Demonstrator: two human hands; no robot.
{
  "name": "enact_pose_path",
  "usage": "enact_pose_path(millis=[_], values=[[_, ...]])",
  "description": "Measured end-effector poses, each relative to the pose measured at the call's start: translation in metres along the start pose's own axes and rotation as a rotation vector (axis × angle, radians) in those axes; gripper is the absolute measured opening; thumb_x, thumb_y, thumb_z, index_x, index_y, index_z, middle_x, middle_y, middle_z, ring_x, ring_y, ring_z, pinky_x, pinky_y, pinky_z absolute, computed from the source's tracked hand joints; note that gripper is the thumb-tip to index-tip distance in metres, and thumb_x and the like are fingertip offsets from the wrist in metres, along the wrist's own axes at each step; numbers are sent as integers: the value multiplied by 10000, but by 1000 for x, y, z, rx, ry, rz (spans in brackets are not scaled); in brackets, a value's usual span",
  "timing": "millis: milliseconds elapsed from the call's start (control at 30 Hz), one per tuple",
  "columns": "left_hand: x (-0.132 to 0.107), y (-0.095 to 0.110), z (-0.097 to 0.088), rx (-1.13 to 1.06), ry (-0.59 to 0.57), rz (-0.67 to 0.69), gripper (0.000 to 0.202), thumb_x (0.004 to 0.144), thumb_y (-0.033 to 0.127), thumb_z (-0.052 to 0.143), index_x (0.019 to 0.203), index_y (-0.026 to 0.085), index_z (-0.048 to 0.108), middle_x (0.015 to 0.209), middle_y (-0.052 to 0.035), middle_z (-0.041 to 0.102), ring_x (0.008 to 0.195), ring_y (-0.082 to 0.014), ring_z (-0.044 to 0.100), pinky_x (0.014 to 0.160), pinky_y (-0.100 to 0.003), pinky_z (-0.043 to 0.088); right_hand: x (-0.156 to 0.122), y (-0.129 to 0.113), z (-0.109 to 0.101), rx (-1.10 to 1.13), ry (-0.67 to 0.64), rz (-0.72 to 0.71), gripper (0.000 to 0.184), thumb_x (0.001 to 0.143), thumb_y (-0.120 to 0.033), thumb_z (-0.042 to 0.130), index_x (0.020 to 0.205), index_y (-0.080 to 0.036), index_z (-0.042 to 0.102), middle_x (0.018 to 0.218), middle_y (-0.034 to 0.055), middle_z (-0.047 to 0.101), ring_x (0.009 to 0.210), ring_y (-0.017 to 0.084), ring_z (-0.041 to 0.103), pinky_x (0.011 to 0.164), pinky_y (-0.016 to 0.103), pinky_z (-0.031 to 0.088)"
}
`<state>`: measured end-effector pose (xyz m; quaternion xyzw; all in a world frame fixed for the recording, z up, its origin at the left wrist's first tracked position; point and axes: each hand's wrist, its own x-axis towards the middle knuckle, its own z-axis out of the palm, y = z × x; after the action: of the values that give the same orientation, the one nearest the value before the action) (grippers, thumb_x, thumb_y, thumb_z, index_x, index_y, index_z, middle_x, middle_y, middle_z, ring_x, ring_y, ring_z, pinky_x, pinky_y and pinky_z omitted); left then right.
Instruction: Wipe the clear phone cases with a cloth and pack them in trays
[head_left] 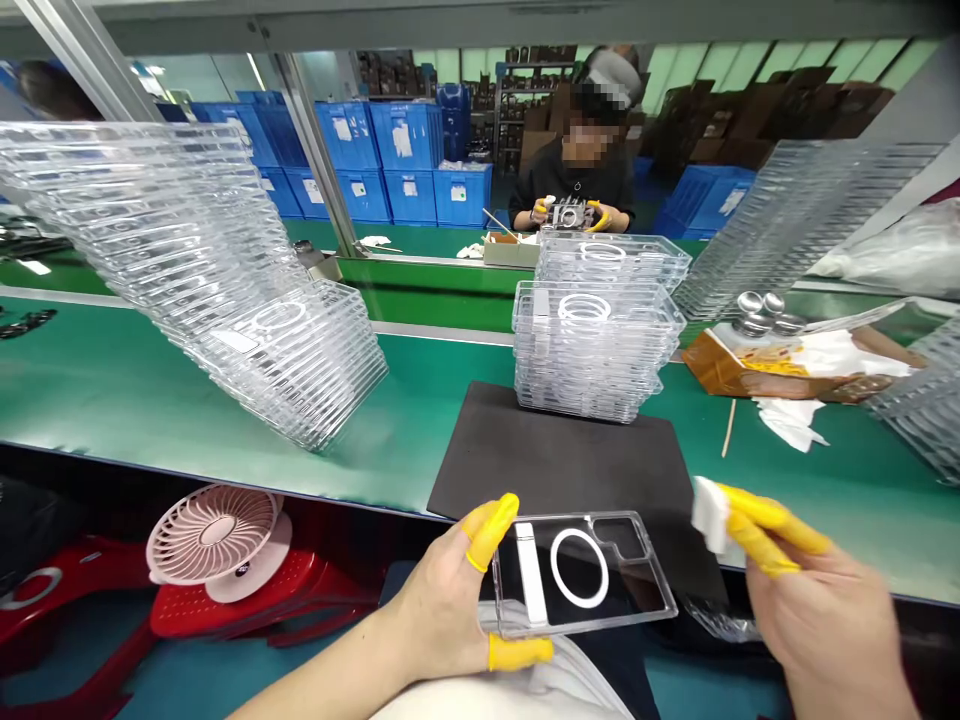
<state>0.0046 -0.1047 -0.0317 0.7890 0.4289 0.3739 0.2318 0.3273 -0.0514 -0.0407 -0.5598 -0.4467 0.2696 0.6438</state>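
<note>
Clear plastic phone cases (pixel 262 340) lean in a long slanted stack on the green bench top (pixel 97 400) at far left, and below the bench edge I can make out a pink clip-on fan (pixel 214 535) on a red perforated plastic seat (pixel 240 610). My left hand (pixel 439 600), its fingers sheathed in yellow finger cots (pixel 491 530), pinches one clear case (pixel 581 575) by its left edge, holding it over my lap, near the front of a black foam mat (pixel 562 460). That case looks light, stiff and glossy, so I'd judge it slippery and easy to mark, best held by the rim, away from the white ring on its back. A squared stack (pixel 596 340) of cases stands on the mat's far side. My right hand (pixel 817 600), fingers drawn narrow, pinches a white wipe (pixel 709 515) just beside the case, apart from it
</note>
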Motion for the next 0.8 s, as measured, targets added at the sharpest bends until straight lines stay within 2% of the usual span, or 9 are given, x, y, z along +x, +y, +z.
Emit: enact_pose_path(millis=[67, 133, 267, 367, 467, 567, 633, 700, 800], values=[[-2, -7, 7, 48, -12, 19, 1109, 653, 438, 838, 1497, 291, 135, 1345, -148, 529, 1197, -343, 575, 996, -482, 489, -11, -6, 22, -82, -191, -139, 171, 735, -322, 786, 880, -244, 741, 976, 46, 680, 897, 223, 649, 815, 379, 541], [-5, -12, 13, 48, -26, -7, 1150, 640, 452, 849, 1500, 286, 102, 1321, -156, 547, 1176, -347, 594, 981, -501, 501, -24, -18, 50, -182, -398, -351, 119, 819, -233, 709, 933, -256, 733, 992, 50, 657, 967, 228, 608, 837, 391, 511], [-8, -16, 17, 36, -17, -23, 1196, 580, 458, 890, 1485, 265, 132, 1287, -168, 559, 1199, -369, 573, 964, -505, 515, -55, -50, 102, -353, -715, -734, 247, 879, -106, 544, 1003, -252, 700, 869, 54, 635, 944, 240, 561, 859, 451, 458], [-6, -16, 18, 9, -29, 4, 1053, 625, 411, 869, 1447, 283, 222, 1236, -134, 590, 1149, -322, 614, 957, -464, 527, -74, -62, 116, -324, -878, -858, 327, 866, -61, 432, 1007, -224, 678, 826, 52, 626, 870, 219, 559, 880, 449, 455], [-5, -17, 17, -23, 6, 3, 1112, 614, 455, 861, 1469, 293, 168, 1234, -120, 597, 1109, -296, 640, 941, -449, 540, -80, -47, 89, -277, -920, -975, 289, 916, -100, 404, 1022, -185, 659, 845, 55, 641, 888, 215, 568, 913, 430, 441], [-5, -17, 16, -35, 15, -30, 1222, 601, 477, 868, 1501, 294, 62, 1241, -118, 604, 1116, -296, 641, 928, -442, 551, -68, -16, 33, -451, -774, -1030, 245, 894, -112, 511, 1080, -176, 656, 946, 79, 646, 1016, 254, 561, 954, 435, 403], [-5, -18, 16, -24, 3, -25, 1199, 624, 453, 862, 1507, 302, 65, 1247, -120, 608, 1123, -303, 639, 937, -449, 546, -55, 2, -4, -579, -634, -970, 271, 846, -96, 581, 1082, -203, 660, 969, 75, 634, 1022, 266, 562, 935, 427, 400], [-6, -18, 15, -21, -6, -42, 1172, 642, 431, 856, 1511, 306, 80, 1256, -126, 610, 1123, -311, 641, 954, -468, 533, -45, 12, -28, -633, -485, -842, 256, 841, -102, 604, 1055, -231, 662, 978, 64, 622, 997, 261, 575, 899, 415, 416], [-9, -19, 15, -31, 5, -73, 1164, 684, 426, 826, 1523, 291, 31, 1269, -149, 610, 1120, -324, 644, 969, -512, 512, -45, 15, -32, -565, -282, -602, 244, 864, -116, 616, 1059, -256, 654, 1050, 58, 601, 980, 239, 589, 844, 387, 466]])
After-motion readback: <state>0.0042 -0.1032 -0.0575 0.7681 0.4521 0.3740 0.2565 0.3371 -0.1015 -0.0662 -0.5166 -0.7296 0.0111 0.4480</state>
